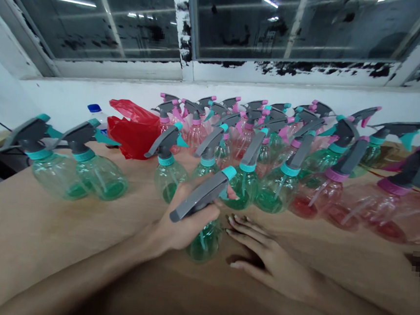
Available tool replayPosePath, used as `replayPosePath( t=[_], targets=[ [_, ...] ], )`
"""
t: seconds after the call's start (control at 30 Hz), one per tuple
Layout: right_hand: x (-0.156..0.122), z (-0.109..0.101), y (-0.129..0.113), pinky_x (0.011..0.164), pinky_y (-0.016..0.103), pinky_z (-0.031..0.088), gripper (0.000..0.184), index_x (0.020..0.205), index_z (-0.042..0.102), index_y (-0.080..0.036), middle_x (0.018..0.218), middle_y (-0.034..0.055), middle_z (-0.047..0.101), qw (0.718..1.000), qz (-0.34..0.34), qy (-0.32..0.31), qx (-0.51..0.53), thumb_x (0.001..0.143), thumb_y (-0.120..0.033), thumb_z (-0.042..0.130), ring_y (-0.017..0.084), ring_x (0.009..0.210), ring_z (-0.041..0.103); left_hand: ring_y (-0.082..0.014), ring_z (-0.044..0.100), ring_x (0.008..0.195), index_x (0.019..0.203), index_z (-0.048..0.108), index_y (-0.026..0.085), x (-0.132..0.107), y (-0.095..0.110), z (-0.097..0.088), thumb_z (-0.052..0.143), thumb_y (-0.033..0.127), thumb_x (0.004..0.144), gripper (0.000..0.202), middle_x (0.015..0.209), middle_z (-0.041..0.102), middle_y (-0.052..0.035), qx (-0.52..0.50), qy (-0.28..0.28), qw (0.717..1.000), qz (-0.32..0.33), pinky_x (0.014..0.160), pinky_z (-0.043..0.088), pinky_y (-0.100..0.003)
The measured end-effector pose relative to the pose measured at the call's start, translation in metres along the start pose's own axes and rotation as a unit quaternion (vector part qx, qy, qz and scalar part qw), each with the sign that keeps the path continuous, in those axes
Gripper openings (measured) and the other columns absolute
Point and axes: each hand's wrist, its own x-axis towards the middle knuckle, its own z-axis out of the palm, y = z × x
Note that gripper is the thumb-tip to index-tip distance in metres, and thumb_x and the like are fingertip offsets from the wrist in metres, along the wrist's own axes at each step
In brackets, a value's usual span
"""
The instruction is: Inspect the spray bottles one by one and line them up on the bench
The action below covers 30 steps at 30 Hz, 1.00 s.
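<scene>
My left hand [185, 224] is wrapped round the neck of a green spray bottle [204, 243] with a grey head and a turquoise nozzle. The bottle is upright at the near part of the wooden table [78, 234]; my fingers cover its collar and most of its trigger. To the right of it, my right hand [260, 250] rests on the tabletop with fingers stretched out, holding nothing. Just beyond both hands stands a row of similar green spray bottles [244, 187], and pink spray bottles [308, 193] continue the row to the right.
Two green spray bottles [101, 175] stand apart at the left. A red plastic bag [133, 133] and a blue-capped bottle [94, 110] lie behind them. Many more pink and green sprayers crowd the back by the white wall [91, 88], under a window [287, 27].
</scene>
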Motion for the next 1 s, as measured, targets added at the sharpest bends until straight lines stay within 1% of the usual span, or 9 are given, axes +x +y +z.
replayPosePath(
  t=[0.07,0.2,0.3,0.4,0.47,0.57,0.73,0.87,1.0],
  targets=[
    [-0.001,0.001,0.001,0.112,0.043,0.026,0.056,0.138,0.038,-0.026,0.146,0.0008,0.038,1.0,0.001,-0.003,-0.007,0.088,-0.049,0.049,0.021,0.135,0.03,-0.015,0.059,0.064,0.089,0.065,0.023,0.0,0.001,0.0,0.047,0.012,0.068,0.029,0.074,0.063,0.0025,-0.005,-0.001,1.0,0.0,0.061,0.048,-0.026],
    [-0.001,0.002,0.002,0.112,0.043,0.026,0.056,0.139,0.038,-0.026,0.146,0.0006,0.037,1.0,-0.001,-0.003,-0.018,0.089,-0.049,0.048,0.021,0.136,0.029,-0.0156,0.059,0.072,0.078,0.062,0.022,-0.001,0.001,-0.001,0.047,0.013,0.068,0.02,0.079,0.064,0.0016,-0.011,0.003,1.0,0.006,0.069,0.049,-0.027],
    [-0.001,0.001,0.001,0.113,0.042,0.026,0.055,0.139,0.038,-0.025,0.146,0.0004,0.036,1.0,0.001,-0.007,-0.021,0.089,-0.049,0.047,0.02,0.136,0.028,-0.0166,0.061,0.074,0.088,0.064,0.024,-0.002,-0.002,-0.001,0.047,0.012,0.067,0.029,0.081,0.066,0.0017,-0.003,-0.004,1.0,0.005,0.07,0.049,-0.028],
    [0.0,0.0,0.001,0.113,0.042,0.026,0.056,0.139,0.037,-0.025,0.147,0.0006,0.036,1.0,0.001,-0.011,-0.019,0.089,-0.05,0.046,0.02,0.137,0.027,-0.0174,0.062,0.08,0.1,0.063,0.027,-0.002,-0.004,0.001,0.047,0.012,0.067,0.04,0.087,0.067,0.0019,0.0,0.016,1.0,-0.001,0.072,0.049,-0.027],
    [0.0,0.0,0.0,0.113,0.042,0.026,0.056,0.139,0.037,-0.025,0.147,0.0011,0.036,1.0,0.001,-0.012,-0.017,0.089,-0.05,0.046,0.02,0.136,0.028,-0.0171,0.061,0.075,0.102,0.062,0.027,-0.002,-0.005,0.004,0.048,0.014,0.07,0.037,0.082,0.066,0.002,0.007,0.032,0.999,-0.015,0.068,0.049,-0.027],
    [0.0,-0.001,0.0,0.113,0.043,0.026,0.056,0.139,0.038,-0.024,0.146,0.0016,0.037,1.0,0.002,-0.011,-0.018,0.089,-0.05,0.046,0.02,0.136,0.028,-0.0158,0.059,0.066,0.104,0.062,0.025,-0.002,-0.007,0.006,0.049,0.017,0.073,0.034,0.074,0.062,0.0029,0.006,0.034,0.999,-0.027,0.061,0.047,-0.026],
    [0.0,0.0,0.001,0.112,0.044,0.027,0.057,0.139,0.037,-0.024,0.146,0.0025,0.037,1.0,-0.006,-0.001,-0.013,0.089,-0.049,0.048,0.021,0.136,0.03,-0.0142,0.06,0.071,0.105,0.061,0.028,-0.004,-0.007,0.005,0.048,0.014,0.075,0.035,0.076,0.061,0.0042,0.008,0.026,0.999,-0.03,0.064,0.047,-0.023],
    [0.0,0.001,0.003,0.111,0.046,0.028,0.056,0.138,0.039,-0.025,0.145,0.0033,0.039,1.0,-0.014,0.006,-0.001,0.088,-0.047,0.05,0.023,0.135,0.031,-0.0149,0.063,0.075,0.106,0.061,0.029,-0.004,-0.008,0.005,0.049,0.013,0.075,0.037,0.079,0.064,0.0038,0.003,0.025,0.999,-0.031,0.067,0.048,-0.023],
    [0.0,0.002,0.003,0.112,0.045,0.028,0.056,0.139,0.038,-0.025,0.145,0.0029,0.038,1.0,-0.014,0.006,0.0,0.089,-0.048,0.049,0.022,0.136,0.029,-0.0157,0.064,0.078,0.111,0.06,0.029,-0.004,-0.01,0.007,0.049,0.012,0.075,0.042,0.083,0.067,0.0031,-0.001,0.031,0.999,-0.039,0.07,0.049,-0.025]
  ],
)
